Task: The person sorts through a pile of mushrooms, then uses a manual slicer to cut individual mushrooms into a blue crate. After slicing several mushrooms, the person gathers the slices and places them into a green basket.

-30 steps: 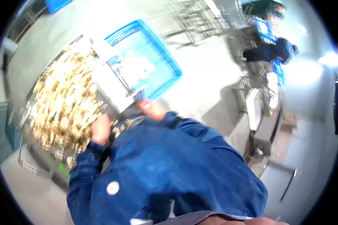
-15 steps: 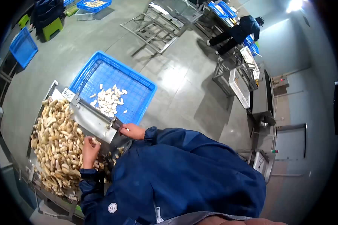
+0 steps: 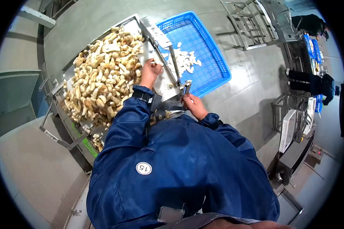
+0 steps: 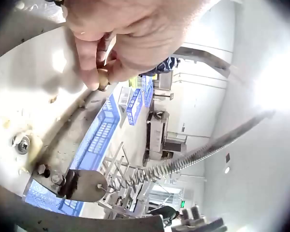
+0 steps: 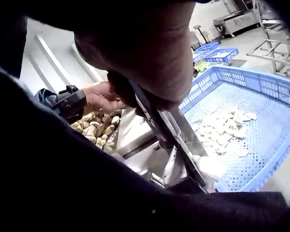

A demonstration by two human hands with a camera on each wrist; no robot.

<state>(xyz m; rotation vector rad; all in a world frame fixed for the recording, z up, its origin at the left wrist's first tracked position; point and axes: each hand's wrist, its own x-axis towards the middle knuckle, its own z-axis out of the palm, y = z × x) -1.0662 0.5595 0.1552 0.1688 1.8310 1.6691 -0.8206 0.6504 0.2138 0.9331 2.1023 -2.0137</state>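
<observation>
My left hand is over the metal board of a lever cutter, beside its blade. Thumb and fingers pinch a small brownish mushroom piece at the board's edge, mostly hidden by the fingers. My right hand grips the cutter's dark handle; the blade arm stands apart from the board's edge. A coil spring runs from the cutter in the left wrist view. To the left lies a big heap of pale brown mushrooms. Beyond the blade, white mushroom slices lie in a blue crate.
Loose mushroom bits lie close to my body below the board. A metal rack stands on the floor beyond the crate. At the far right, a person in dark clothes works near blue crates and a white tray.
The head view has swung. My left hand has moved from the near edge of the heap onto the board beside the blade. The right hand keeps hold of the handle.
</observation>
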